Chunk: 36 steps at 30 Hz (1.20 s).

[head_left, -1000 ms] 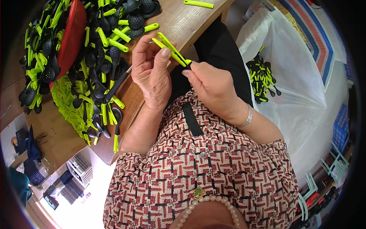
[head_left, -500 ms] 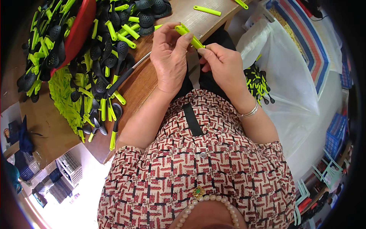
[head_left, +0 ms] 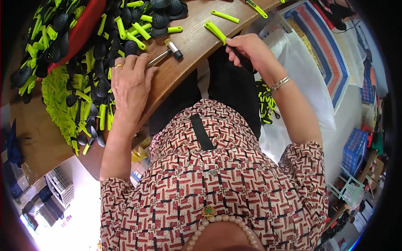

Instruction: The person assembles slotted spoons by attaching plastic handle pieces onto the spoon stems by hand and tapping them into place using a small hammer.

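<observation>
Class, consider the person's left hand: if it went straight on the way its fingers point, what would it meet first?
The left hand would probably first meet the black utensil head lying just ahead of it; depth is unclear, so it might pass above.

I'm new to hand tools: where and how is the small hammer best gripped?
The small hammer is probably best gripped at the end farthest from its head, from above and the left: its slim metal shaft runs from the wider head to the left hand, which hides the rest.
</observation>
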{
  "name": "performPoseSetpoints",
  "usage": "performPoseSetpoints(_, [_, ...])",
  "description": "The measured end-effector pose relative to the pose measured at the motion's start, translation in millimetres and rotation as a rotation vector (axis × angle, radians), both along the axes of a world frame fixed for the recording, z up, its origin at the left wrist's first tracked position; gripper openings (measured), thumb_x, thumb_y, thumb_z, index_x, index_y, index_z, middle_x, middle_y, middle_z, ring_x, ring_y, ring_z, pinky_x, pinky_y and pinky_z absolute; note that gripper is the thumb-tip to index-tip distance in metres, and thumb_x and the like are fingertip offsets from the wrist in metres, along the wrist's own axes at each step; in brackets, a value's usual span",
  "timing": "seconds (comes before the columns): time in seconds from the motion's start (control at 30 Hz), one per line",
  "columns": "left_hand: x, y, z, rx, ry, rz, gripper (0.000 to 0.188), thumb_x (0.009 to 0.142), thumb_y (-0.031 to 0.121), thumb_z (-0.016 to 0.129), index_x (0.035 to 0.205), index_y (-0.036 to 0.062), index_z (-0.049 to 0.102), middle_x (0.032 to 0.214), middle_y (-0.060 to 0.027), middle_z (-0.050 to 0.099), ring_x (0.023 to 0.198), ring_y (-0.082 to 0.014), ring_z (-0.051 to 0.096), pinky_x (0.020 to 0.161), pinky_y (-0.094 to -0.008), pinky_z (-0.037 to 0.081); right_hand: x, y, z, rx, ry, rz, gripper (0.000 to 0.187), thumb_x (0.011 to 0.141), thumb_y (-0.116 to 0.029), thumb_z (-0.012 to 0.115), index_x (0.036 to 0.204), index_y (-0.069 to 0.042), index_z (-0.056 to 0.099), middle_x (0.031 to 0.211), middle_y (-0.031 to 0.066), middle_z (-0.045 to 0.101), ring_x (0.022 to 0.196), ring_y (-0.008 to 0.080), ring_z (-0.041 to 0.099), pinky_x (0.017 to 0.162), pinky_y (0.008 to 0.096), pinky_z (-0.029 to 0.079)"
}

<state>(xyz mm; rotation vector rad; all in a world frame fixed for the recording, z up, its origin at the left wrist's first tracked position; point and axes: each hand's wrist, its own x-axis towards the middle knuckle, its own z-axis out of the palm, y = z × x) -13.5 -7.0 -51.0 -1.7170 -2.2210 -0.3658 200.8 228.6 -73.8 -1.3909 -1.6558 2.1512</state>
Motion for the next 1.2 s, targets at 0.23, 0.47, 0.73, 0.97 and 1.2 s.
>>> performPoseSetpoints(0.23, [-9,14,-5,0.097,0.043,-0.032,0.015,0.084,0.013,0.071,0.098,0.0083,0.067,0.088,-0.0045,0.063,0.083,-0.0271,0.060,0.072,-0.0391,0.047,-15,6,5,0.094,-0.060,0.101,0.027,0.093,-0.019,0.064,0.082,0.005,0.063,0.065,0.0143,0.065,0.047,0.0198,0.060,0.045,0.0310,0.047])
performPoseSetpoints(0.47, [38,66,1,0.331,-0.642,-0.178,0.016,0.094,0.019,0.061,0.097,0.0046,0.066,0.081,-0.0181,0.065,0.076,-0.0375,0.065,0.067,-0.0452,0.051,-19,6,2,0.057,-0.104,0.085,0.028,0.095,-0.023,0.062,0.082,0.003,0.064,0.064,0.0105,0.065,0.047,0.0171,0.059,0.045,0.0291,0.046])
performPoseSetpoints(0.73, [33,79,-11,0.059,-0.269,-0.115,0.020,0.094,0.025,0.056,0.084,0.0078,0.060,0.075,-0.0159,0.065,0.069,-0.0382,0.065,0.060,-0.0484,0.051,-24,5,2,0.060,-0.106,0.095,0.024,0.094,-0.017,0.060,0.083,0.004,0.063,0.067,0.0136,0.066,0.048,0.0198,0.061,0.046,0.0316,0.047])
performPoseSetpoints(0.97, [37,77,-21,0.101,-0.176,-0.090,0.011,0.090,0.013,0.054,0.080,0.0089,0.057,0.074,-0.0119,0.065,0.066,-0.0316,0.067,0.055,-0.0419,0.052,-23,3,6,0.109,-0.122,0.100,0.028,0.095,-0.023,0.061,0.081,0.001,0.063,0.064,0.0090,0.064,0.047,0.0161,0.057,0.045,0.0299,0.044])
performPoseSetpoints(1.2, [29,77,-20,0.089,-0.241,-0.060,0.018,0.093,0.020,0.056,0.081,0.0071,0.061,0.076,-0.0136,0.065,0.069,-0.0334,0.066,0.060,-0.0441,0.053,-25,8,8,0.037,-0.170,0.160,0.024,0.097,-0.021,0.059,0.089,0.002,0.064,0.070,0.0080,0.066,0.053,0.0145,0.061,0.049,0.0283,0.048])
